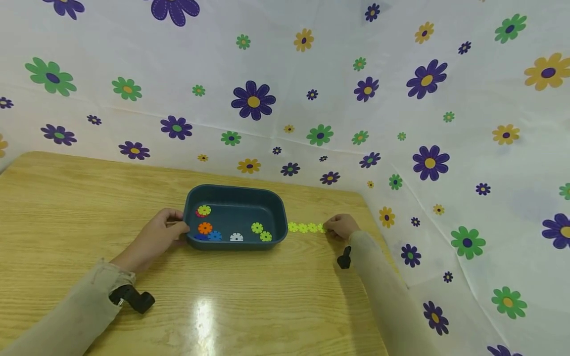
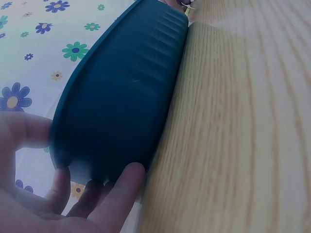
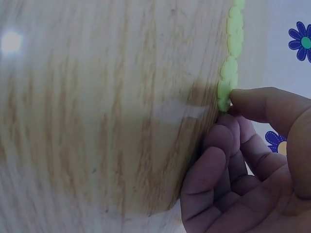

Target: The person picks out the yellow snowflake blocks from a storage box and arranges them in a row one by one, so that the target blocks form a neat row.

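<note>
My left hand [image 1: 166, 230] grips the left end of a dark teal plastic tub [image 1: 236, 245]. In the left wrist view, the fingers and thumb [image 2: 119, 194] spread around the tub's end wall. My right hand [image 1: 342, 226] pinches the right end of a straight chain of yellow-green snowflake discs [image 1: 308, 227], between thumb and fingertips. That chain [image 3: 235, 31] runs away from the fingertips in the right wrist view. In the head view its other end reaches the tub's right wall. Loose snowflake discs lie inside the tub: orange [image 1: 205, 228], white [image 1: 236, 237], blue [image 1: 215, 236], red and yellow-green [image 1: 261, 232].
The wooden table [image 1: 249, 296] extends in front of the tub and to its left. A white cloth with printed flowers [image 1: 276, 59] hangs behind the table and along its right side. Each wrist wears a small black camera mount [image 1: 133, 298].
</note>
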{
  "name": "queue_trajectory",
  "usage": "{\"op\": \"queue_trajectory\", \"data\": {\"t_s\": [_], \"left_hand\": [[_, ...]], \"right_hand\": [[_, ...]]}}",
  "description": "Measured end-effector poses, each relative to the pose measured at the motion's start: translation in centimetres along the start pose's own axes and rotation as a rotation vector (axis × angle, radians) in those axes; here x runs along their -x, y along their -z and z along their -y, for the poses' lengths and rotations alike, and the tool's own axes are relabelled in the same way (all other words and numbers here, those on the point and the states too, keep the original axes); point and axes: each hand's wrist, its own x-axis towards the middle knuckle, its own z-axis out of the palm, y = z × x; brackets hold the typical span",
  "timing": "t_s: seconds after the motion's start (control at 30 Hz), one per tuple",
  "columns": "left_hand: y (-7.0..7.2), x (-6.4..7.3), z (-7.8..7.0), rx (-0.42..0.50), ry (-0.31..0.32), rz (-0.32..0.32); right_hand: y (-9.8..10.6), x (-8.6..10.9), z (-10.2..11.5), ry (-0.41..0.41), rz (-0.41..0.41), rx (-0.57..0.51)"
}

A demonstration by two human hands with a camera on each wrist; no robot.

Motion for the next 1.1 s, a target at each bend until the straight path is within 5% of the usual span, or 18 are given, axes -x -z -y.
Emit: {"op": "queue_trajectory", "data": {"t_s": [0.3,0.57,0.83,1.1], "left_hand": [[-0.2,-0.2,0.1,-0.002,0.011,0.008],[0.0,-0.2,0.4,0.005,0.000,0.005],[0.3,-0.1,0.6,0.013,-0.004,0.004],[-0.1,-0.3,0.7,0.037,0.009,0.002]], "right_hand": [[-0.1,0.1,0.7,0.032,-0.051,-0.013],[-2.5,1.4,7.6,0.207,-0.062,-0.034],[-7.5,3.8,16.5,0.318,0.080,-0.046],[-12.2,4.3,21.8,0.253,0.284,-0.073]]}}
